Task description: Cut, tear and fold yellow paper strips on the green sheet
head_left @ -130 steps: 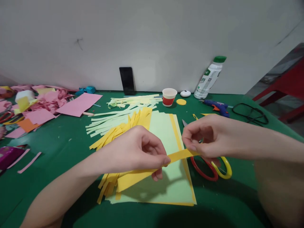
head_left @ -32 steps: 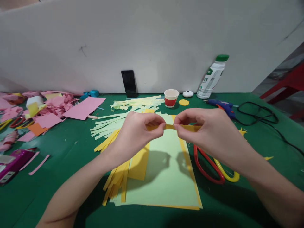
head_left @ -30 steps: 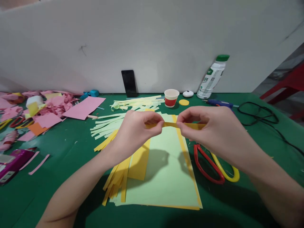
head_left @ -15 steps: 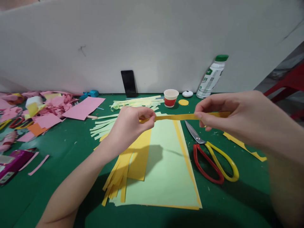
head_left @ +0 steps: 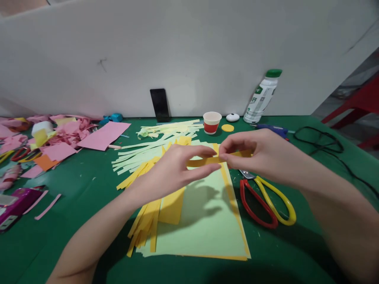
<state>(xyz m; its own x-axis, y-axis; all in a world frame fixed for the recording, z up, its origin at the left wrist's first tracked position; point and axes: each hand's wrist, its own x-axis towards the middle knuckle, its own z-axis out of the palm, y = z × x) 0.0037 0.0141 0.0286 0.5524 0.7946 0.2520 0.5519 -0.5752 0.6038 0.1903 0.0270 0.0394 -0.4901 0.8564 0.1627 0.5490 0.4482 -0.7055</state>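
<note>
A narrow strip of yellow paper (head_left: 204,161) is raised above the table, spanning the gap between the two hands. The right hand (head_left: 263,152) has it pinched between thumb and fingertips, with more of the strip showing inside the curl of its fingers. The left hand (head_left: 179,165) has thumb and fingers parted, and the strip passes between them; whether it touches that hand is not clear. Directly below both hands lies a stack of pale green paper sheets (head_left: 207,232), and under the left hand are yellow paper pieces with fringed edges (head_left: 170,211). Scissors with one red and one yellow handle (head_left: 291,211) lie just on the near side of the right hand, beside the stack. Beyond the hands, between them and the wall, stands a white paper cup with a red band (head_left: 211,126). The step in hand looks like working the strip through the fingers, perhaps to smooth or shape it. The next move seems to call for a steady right pinch and light left fingertips, since thin paper could crease or tear.
</note>
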